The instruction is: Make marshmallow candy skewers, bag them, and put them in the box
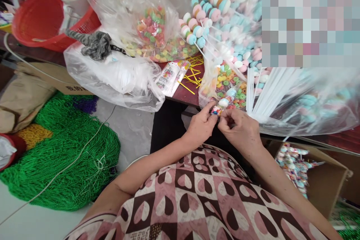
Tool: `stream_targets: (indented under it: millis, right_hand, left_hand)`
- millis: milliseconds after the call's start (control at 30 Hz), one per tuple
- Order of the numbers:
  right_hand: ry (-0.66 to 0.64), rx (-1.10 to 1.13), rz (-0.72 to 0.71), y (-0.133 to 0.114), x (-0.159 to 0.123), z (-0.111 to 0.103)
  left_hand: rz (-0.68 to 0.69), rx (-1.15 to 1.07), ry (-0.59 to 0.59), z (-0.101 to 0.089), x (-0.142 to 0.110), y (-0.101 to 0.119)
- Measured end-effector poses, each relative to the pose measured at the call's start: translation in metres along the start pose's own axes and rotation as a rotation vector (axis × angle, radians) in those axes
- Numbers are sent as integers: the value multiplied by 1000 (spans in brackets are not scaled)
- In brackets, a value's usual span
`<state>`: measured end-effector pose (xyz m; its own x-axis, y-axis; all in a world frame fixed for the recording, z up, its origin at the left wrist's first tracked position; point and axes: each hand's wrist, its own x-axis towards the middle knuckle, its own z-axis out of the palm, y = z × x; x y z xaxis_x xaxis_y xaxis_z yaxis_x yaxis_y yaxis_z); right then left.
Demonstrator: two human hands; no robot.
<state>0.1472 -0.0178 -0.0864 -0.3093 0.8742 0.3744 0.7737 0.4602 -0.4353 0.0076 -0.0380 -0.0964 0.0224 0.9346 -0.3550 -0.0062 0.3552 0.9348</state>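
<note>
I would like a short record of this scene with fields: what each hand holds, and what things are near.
left hand: left hand pinches one end of a small candy packet
right hand: right hand pinches the other end of the same packet
above the hands: clear bag of coloured ring candies; pastel round candies on sticks
beside the right hand: bundle of white sticks in plastic
on the table: gold twist ties
floor, left: pile of green beads
lower right: cardboard box with wrapped candies
back left: red basket

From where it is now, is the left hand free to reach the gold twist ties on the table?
Probably not at once: the left hand and right hand together pinch a small colourful candy packet. The thin gold twist ties lie uncovered just beyond.
</note>
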Motion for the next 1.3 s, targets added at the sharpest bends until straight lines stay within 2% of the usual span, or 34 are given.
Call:
stream_targets:
  millis: [133,333,500,633,733,833,933,1000,1133,1167,1200,1300]
  right_hand:
    - [14,-21,-34,-3,-6,0]
    - [81,-35,-106,-12,-11,2]
    - [56,74,36,-21,-12,-6]
    - [-2,404,306,-22,-14,-18]
    - [-197,649,389,-25,-16,-19]
    - [-379,902,450,-35,-18,-11]
    - [-360,1159,605,-45,-19,0]
    - [-337,1265,642,-47,-19,5]
    - [-305,1355,678,-46,-21,7]
    - [-285,1370,691,-46,-22,6]
    - [-265,1380,706,-45,-23,4]
    - [-212,1350,738,-44,-29,-2]
  left_hand:
    - [35,36,-28,-1,0,-3]
    - [-11,-30,-38,-1,2,-6]
    - [34,-142,-91,-3,-3,3]
    - [134,-188,-39,-7,-6,10]
    - [152,-182,-36,-8,-7,10]
    - [55,-236,-106,-9,-10,11]
    - [-64,-354,-147,-8,-13,15]
    - [-103,-370,-145,-8,-14,17]
    - [-114,-283,-152,-6,-12,18]
    - [-94,-218,-122,-7,-11,18]
    - [-56,-131,-88,-7,-9,18]
    - [185,188,52,-10,-6,21]
